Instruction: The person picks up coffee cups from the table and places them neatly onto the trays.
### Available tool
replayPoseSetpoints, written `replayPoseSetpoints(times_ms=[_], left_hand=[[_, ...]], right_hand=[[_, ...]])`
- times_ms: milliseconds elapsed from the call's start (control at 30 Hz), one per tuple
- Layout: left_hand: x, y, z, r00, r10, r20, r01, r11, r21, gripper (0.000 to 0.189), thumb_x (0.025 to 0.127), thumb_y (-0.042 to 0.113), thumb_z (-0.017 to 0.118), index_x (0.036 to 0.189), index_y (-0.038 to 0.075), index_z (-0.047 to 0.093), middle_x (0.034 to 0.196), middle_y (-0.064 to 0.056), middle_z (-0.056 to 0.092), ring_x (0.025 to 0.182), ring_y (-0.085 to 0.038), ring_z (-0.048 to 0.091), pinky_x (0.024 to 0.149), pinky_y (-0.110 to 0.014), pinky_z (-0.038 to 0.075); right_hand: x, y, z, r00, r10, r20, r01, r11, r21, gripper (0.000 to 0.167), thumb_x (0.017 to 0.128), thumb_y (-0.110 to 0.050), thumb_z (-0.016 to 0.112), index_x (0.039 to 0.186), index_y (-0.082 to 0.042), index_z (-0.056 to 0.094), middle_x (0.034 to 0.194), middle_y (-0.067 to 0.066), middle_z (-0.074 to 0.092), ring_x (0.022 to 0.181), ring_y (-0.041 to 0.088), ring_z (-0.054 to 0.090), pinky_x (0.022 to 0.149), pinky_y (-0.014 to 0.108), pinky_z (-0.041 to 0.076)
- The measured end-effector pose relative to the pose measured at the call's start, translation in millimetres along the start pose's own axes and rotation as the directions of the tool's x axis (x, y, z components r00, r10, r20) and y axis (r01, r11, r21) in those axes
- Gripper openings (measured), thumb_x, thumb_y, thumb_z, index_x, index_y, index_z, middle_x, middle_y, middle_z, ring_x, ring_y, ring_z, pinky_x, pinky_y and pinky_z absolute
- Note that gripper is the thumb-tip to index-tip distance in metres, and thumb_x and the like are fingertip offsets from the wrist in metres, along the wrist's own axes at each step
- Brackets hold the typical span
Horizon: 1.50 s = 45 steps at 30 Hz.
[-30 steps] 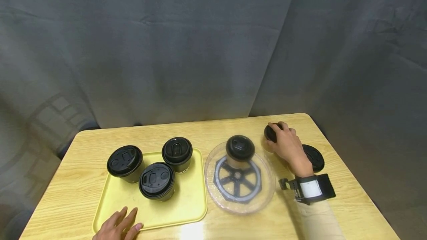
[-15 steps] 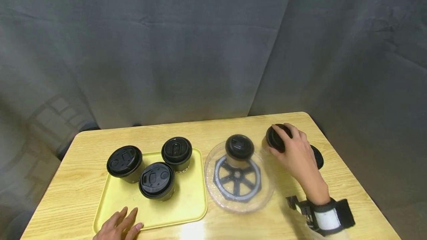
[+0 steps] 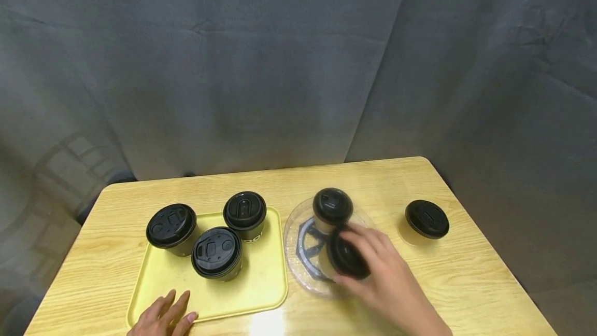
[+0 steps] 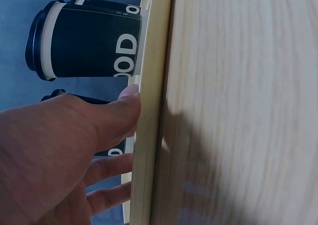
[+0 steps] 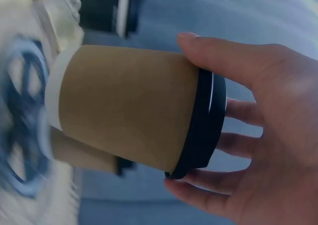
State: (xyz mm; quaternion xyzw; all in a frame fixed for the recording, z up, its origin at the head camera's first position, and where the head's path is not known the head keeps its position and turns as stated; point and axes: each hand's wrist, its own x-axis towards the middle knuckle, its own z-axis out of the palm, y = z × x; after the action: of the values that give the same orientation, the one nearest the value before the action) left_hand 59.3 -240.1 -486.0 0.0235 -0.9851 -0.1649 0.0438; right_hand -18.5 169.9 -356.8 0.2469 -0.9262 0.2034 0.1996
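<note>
While the left hand (image 3: 160, 318) is resting, fingers apart, on the yellow tray (image 3: 261, 292), the right hand (image 3: 384, 274) is gripping one brown cup (image 5: 126, 103) around its black lid (image 3: 347, 256) — seemingly over the clear disc (image 3: 295, 268), motion blurring the view.

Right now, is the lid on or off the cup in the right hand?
On: in the right wrist view, the black lid covers the mouth of the brown cup.

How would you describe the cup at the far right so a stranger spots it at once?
On the wooden table, find the clear disc. Right of it, near the table's right edge, stands the cup: tan, black-lidded. It stands alone, while another tan cup stands on the disc and the right hand holds a third cup.
</note>
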Motion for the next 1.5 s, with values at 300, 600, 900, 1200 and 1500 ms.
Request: replayPoseSetpoints(times_ms=[300,600,900,1200,1500], left_hand=[[0.5,1.9,-1.0,0.998,-0.03,0.062,0.03,1.0,0.005,0.054,0.092,0.051,0.059,0.122,0.007,0.067,0.122,-0.03,0.063,0.105,-0.05,0.06,0.082,-0.064,0.049],[-0.2,1.5,-1.4,1.0,0.002,0.0,-0.002,1.0,0.0,0.049,0.091,0.047,0.063,0.118,0.007,0.07,0.117,-0.028,0.065,0.1,-0.045,0.063,0.078,-0.062,0.051],[1.0,-5.1,1.7,0.998,-0.017,0.064,0.017,1.0,0.001,0.056,0.093,0.054,0.057,0.122,0.007,0.067,0.122,-0.03,0.063,0.106,-0.051,0.059,0.082,-0.065,0.049],[1.1,-2.5,4.2,0.998,-0.027,0.05,0.027,1.0,0.004,0.057,0.094,0.056,0.054,0.123,0.009,0.067,0.123,-0.03,0.062,0.107,-0.052,0.058,0.082,-0.065,0.048],[3.8,-3.8,-1.3,0.992,-0.026,0.124,0.025,1.0,0.007,0.057,0.094,0.053,0.056,0.125,0.007,0.066,0.125,-0.032,0.06,0.11,-0.054,0.056,0.085,-0.065,0.047]], right_hand=[[-5.6,-7,35,0.989,0.079,0.126,-0.082,0.997,0.013,0.076,0.061,-0.045,0.088,0.127,-0.021,0.06,0.143,0.004,0.054,0.123,0.033,0.054,0.091,0.054,0.053],[-2.4,-12,44,0.991,0.066,0.121,-0.066,0.998,-0.001,0.073,0.062,-0.048,0.087,0.125,-0.022,0.062,0.144,0.003,0.053,0.125,0.035,0.052,0.094,0.056,0.05],[-4.3,-14,44,0.992,0.057,0.116,-0.059,0.998,0.012,0.077,0.063,-0.052,0.085,0.129,-0.021,0.059,0.148,0.008,0.048,0.129,0.037,0.05,0.096,0.057,0.049],[-4.0,38,-1,0.983,0.133,-0.124,-0.136,0.991,-0.017,0.059,0.077,-0.023,0.081,0.13,-0.009,0.059,0.137,0.023,0.053,0.12,0.043,0.053,0.089,0.063,0.048],[-17.6,136,-11,0.873,0.477,0.097,-0.471,0.878,-0.08,0.097,0.087,-0.039,0.073,0.157,-0.015,0.011,0.156,0.037,-0.002,0.136,0.068,0.005,0.098,0.082,0.011]])
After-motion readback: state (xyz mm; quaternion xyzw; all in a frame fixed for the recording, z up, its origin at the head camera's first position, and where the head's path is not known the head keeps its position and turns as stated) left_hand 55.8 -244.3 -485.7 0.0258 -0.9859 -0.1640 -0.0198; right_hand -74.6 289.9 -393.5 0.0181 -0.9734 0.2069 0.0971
